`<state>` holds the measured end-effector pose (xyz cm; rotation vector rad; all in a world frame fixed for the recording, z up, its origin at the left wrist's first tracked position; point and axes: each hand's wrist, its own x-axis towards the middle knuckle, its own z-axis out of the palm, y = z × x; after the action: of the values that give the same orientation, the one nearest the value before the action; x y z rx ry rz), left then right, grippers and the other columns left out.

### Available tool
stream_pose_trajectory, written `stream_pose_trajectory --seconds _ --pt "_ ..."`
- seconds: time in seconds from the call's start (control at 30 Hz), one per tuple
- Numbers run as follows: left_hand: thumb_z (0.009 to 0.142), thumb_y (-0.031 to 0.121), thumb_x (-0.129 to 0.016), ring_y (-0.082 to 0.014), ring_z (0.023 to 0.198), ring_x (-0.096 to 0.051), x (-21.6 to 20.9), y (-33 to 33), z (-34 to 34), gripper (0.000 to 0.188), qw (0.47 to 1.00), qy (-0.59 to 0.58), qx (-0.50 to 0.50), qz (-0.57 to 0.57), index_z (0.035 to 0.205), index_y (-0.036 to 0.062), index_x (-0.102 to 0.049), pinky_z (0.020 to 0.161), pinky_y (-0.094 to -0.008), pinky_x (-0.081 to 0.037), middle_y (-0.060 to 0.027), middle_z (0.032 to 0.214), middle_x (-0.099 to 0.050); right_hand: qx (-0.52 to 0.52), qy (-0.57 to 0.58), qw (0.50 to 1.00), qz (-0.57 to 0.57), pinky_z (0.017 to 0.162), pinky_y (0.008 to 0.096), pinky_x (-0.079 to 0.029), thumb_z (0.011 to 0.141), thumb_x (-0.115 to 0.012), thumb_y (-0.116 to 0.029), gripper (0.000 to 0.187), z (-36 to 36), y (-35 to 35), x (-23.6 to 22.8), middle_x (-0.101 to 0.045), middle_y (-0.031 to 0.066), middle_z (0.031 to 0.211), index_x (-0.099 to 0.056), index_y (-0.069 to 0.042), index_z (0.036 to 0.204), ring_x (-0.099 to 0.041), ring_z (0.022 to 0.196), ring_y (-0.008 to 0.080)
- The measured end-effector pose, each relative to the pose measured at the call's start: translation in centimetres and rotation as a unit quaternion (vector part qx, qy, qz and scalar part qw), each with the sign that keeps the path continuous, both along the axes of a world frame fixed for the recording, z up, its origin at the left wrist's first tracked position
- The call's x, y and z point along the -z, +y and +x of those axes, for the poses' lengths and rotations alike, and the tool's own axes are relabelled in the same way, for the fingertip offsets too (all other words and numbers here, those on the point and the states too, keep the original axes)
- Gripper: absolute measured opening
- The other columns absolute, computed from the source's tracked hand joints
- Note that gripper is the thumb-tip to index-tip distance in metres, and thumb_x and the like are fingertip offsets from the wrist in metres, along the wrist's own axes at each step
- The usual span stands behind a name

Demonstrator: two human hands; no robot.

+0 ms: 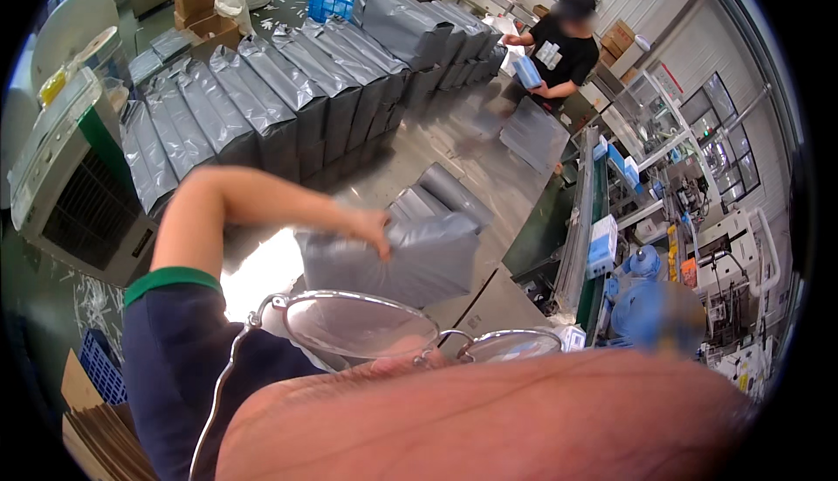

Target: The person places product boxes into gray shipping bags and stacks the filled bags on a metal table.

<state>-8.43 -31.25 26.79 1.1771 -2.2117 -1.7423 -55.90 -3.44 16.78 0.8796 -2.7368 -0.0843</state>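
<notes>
My left arm reaches out over a metal table (367,182). On the near part of the table sits a bulky grey plastic bag (393,264), filled out like a block. My left hand (372,230) is at its upper edge, fingers bent down and closed on the plastic. Just behind it lie folded or rolled grey plastic bags (452,195). My right hand does not show; the eyeglasses (362,319) hide part of the near area.
Rows of filled grey bags (253,97) line the table's far left side. An air cooler (78,184) stands left. Across the table a co-worker (563,49) holds a blue-and-white pack (526,72). On the right runs a conveyor (583,228) carrying boxes (602,245).
</notes>
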Motion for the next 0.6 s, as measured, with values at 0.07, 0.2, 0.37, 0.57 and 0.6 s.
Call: stream_pose_trajectory --seconds 0.07,0.2,0.37,0.57,0.6 --pt "0.042 0.027 -0.075 -0.0269 0.099 -0.042 -7.2 -5.2 0.1 0.083 0.977 -0.056 0.082 -0.189 0.107 -0.0069 -0.038 0.081 -0.0323 -0.036 -0.0200 0.106 -0.044 0.015 -0.052 0.998 0.024 0.081 0.0450 -0.030 0.049 -0.069 -0.042 0.098 0.3 0.4 -0.6 -0.044 0.0202 0.102 -0.012 -0.024 0.126 -0.040 0.099 0.0325" --pt "0.039 0.010 -0.071 -0.0274 0.103 -0.038 -20.5 -16.7 2.9 0.080 0.878 -0.116 0.117 -0.450 0.111 0.0026 -0.036 0.083 -0.0330 -0.035 -0.0154 0.109 -0.039 0.057 -0.137 0.988 0.049 0.081 0.0435 -0.030 0.047 -0.072 -0.035 0.102 3.0 2.0 -2.3 -0.047 0.0177 0.097 -0.009 -0.025 0.127 -0.043 0.095 0.0317" --pt "0.034 -0.011 -0.058 -0.0314 0.100 -0.040 -24.8 -33.4 10.5 0.077 0.779 -0.156 -0.017 -0.607 0.107 0.0061 -0.038 0.080 -0.0353 -0.038 -0.0143 0.104 -0.044 -0.004 -0.198 0.979 -0.048 0.080 0.0390 -0.034 0.046 -0.072 -0.011 0.095 10.6 3.2 -7.0 -0.049 0.0151 0.099 -0.020 -0.020 0.125 -0.046 0.093 0.0309" --pt "0.052 -0.009 -0.050 -0.0283 0.108 -0.034 -19.2 -42.5 8.8 0.066 0.736 -0.200 -0.017 -0.646 0.112 0.0142 -0.038 0.082 -0.0379 -0.037 -0.0095 0.112 -0.041 -0.049 -0.302 0.894 -0.328 0.081 0.0353 -0.035 0.052 -0.069 -0.007 0.077 20.6 4.8 -11.7 -0.048 0.0130 0.101 -0.030 -0.010 0.119 -0.046 0.093 0.0264" --pt "0.056 -0.008 -0.047 -0.0280 0.108 -0.035 -18.4 -42.0 5.1 0.061 0.728 -0.172 -0.020 -0.663 0.112 0.0157 -0.039 0.081 -0.0392 -0.037 -0.0089 0.112 -0.042 -0.032 -0.304 0.874 -0.378 0.081 0.0349 -0.035 0.053 -0.068 -0.007 0.074 22.6 5.7 -11.8 -0.049 0.0127 0.101 -0.031 -0.008 0.117 -0.046 0.093 0.0257"
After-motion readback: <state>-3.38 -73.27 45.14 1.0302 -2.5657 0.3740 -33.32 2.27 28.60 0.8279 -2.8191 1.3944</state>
